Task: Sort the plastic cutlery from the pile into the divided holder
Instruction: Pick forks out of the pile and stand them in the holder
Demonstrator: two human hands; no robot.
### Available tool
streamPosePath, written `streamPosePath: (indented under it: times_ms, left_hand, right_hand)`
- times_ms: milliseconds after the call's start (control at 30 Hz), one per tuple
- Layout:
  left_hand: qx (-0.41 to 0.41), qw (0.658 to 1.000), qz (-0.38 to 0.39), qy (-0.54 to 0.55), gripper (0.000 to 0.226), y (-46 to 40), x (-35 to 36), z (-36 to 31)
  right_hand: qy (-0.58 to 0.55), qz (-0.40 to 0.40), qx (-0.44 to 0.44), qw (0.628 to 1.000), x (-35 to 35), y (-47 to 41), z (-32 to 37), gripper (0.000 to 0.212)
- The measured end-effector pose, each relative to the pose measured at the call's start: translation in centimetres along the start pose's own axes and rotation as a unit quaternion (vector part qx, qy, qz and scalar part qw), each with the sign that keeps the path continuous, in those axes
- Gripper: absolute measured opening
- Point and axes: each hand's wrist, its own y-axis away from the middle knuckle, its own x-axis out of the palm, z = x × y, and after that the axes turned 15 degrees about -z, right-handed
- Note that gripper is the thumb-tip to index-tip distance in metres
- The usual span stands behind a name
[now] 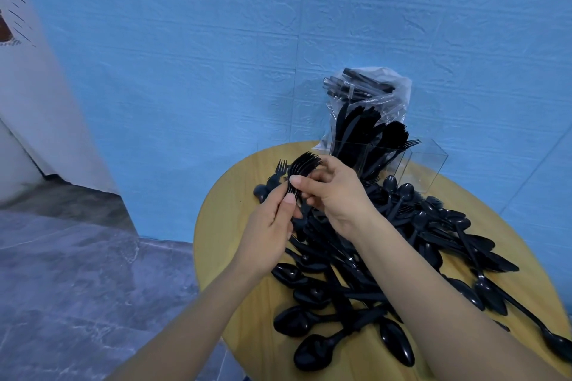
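Note:
A pile of black plastic cutlery, mostly spoons with knives and forks, covers the round wooden table. Above the pile's far left end, both hands hold a stacked bundle of black forks, tines up. My left hand pinches the fork handles from below. My right hand grips the bundle from the right, fingers curled round it. The clear divided holder stands at the table's far edge; its left compartments hold knives and forks, its right compartment looks empty.
A clear plastic bag with more black cutlery leans on the blue wall behind the holder. The table edge curves close at left, with grey tiled floor beyond it. A white wall stands at far left.

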Motion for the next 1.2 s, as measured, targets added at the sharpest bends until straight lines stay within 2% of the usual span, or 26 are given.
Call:
streamPosePath:
  times_ms: [67, 133, 267, 367, 500, 633, 733, 800, 867, 967, 1100, 1200]
  left_hand:
    - [0.026, 0.999, 0.005, -0.032, 0.023, -0.1, -0.2, 0.5]
    - [0.029, 0.998, -0.006, -0.05, 0.021, -0.5, -0.5, 1.2]
    - [-0.01, 0.999, -0.029, 0.009, 0.023, -1.1, -1.3, 2.3]
    - [-0.038, 0.997, -0.065, 0.012, 0.024, -1.7, -1.9, 3.3]
    - [-0.056, 0.994, -0.097, 0.016, 0.027, -2.2, -2.2, 4.7]
    - [-0.063, 0.991, -0.113, 0.046, 0.028, -2.2, -1.9, 5.1]
    - [-0.069, 0.988, -0.12, 0.064, 0.029, -2.2, -1.9, 5.2]
    - [-0.07, 0.988, -0.126, 0.063, 0.03, -2.1, -2.1, 5.2]
    - [-0.064, 0.988, -0.128, 0.057, 0.029, -2.1, -2.1, 5.3]
    - [-0.057, 0.989, -0.126, 0.044, 0.026, -2.1, -2.1, 5.6]
    - [-0.058, 0.989, -0.132, 0.04, 0.027, -2.1, -2.0, 5.6]
    - [-0.054, 0.99, -0.128, 0.037, 0.029, -2.1, -1.9, 5.4]
  right_hand:
    - [-0.004, -0.002, 0.009, 1.0, 0.6, -0.4, 0.0, 0.019]
    - [-0.008, -0.004, 0.028, 1.0, 1.2, -0.7, -0.2, 0.018]
    - [-0.002, 0.014, 0.039, 0.999, 1.9, -1.4, -1.0, 0.017]
    - [0.116, -0.008, -0.014, 0.993, 1.3, -2.3, -2.3, 0.016]
    - [0.366, 0.0, -0.141, 0.92, 0.7, -2.9, -4.2, 0.011]
    - [0.466, 0.043, -0.197, 0.862, 1.6, -2.9, -5.1, 0.015]
    - [0.547, 0.081, -0.219, 0.804, 2.6, -2.7, -5.5, 0.021]
    - [0.567, 0.091, -0.214, 0.79, 3.0, -2.6, -5.8, 0.017]
    - [0.553, 0.088, -0.197, 0.805, 3.1, -2.6, -6.0, 0.012]
    - [0.493, 0.077, -0.164, 0.851, 2.7, -2.9, -5.9, 0.009]
    - [0.352, 0.01, -0.133, 0.926, 1.9, -2.9, -5.1, 0.021]
    - [0.285, -0.024, -0.133, 0.949, 1.6, -2.5, -4.6, 0.023]
